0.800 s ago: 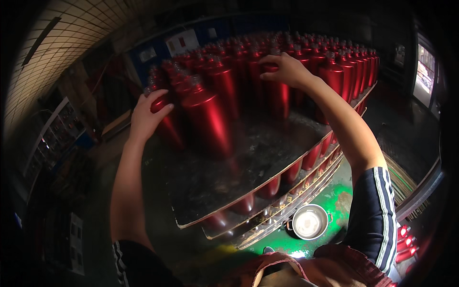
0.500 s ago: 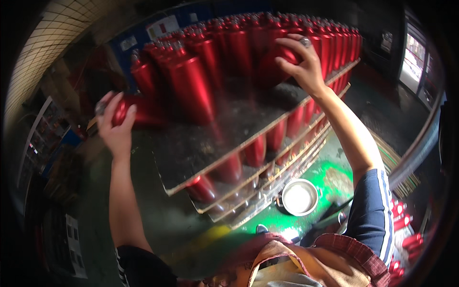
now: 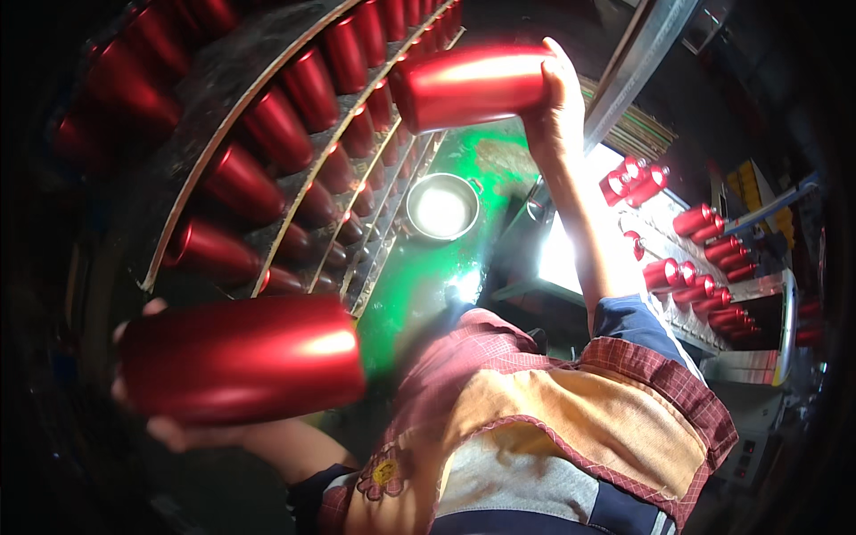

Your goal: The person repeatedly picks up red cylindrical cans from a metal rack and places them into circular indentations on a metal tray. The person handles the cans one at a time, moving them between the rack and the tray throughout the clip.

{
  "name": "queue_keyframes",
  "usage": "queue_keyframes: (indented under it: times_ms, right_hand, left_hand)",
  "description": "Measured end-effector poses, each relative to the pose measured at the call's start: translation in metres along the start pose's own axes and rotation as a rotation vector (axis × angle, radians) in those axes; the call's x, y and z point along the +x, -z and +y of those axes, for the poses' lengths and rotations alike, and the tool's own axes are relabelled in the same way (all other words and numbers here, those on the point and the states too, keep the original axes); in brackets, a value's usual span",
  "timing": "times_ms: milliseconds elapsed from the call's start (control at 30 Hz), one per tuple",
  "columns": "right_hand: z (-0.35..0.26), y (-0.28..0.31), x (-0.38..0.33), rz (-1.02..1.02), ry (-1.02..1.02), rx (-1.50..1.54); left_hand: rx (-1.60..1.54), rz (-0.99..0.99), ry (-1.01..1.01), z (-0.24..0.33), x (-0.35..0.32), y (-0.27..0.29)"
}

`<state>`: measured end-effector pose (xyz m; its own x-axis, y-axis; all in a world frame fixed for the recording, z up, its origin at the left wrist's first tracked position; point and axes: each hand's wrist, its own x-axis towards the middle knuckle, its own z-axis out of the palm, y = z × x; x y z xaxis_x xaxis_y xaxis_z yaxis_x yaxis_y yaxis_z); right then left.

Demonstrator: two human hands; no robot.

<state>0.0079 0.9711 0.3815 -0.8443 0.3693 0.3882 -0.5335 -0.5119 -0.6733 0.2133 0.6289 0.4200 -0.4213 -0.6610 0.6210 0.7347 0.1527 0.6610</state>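
A glossy red metal bottle point(image 3: 241, 361) lies sideways in my left hand point(image 3: 183, 434), close to the camera at the lower left. The hand is closed around its far left end, and the bottle hides most of the palm. Higher up, my right hand point(image 3: 555, 102) is closed on the right end of a second red bottle point(image 3: 473, 87), also held sideways. That bottle's broad end points left, in front of the stacked boards' edges. Neither bottle touches anything besides my hands, as far as I can see.
At the upper left, stacked boards point(image 3: 267, 76) carry rows of red bottles on several levels. A round metal pot point(image 3: 443, 207) stands on the green floor point(image 3: 397, 294). To the right, more red bottles sit on a lit conveyor point(image 3: 655, 236) beside a metal post point(image 3: 637, 67).
My view has swung right, away from the top board. Both hands have lifted their red bottles off it and brought them nearer to me, turned sideways.
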Motion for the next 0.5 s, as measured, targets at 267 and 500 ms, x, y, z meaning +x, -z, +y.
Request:
queue_keyframes:
  times_ms: [267, 500]
  right_hand:
    - [0.121, 0.099, 0.033, 0.351, -0.952, 0.525]
    - [0.203, 0.148, 0.099, 0.272, -1.109, 0.711]
  left_hand:
    - [-1.013, -0.327, 1.482, -0.266, -0.095, -0.094]
    - [-1.019, 0.128, 2.084, -0.466, -0.137, -0.188]
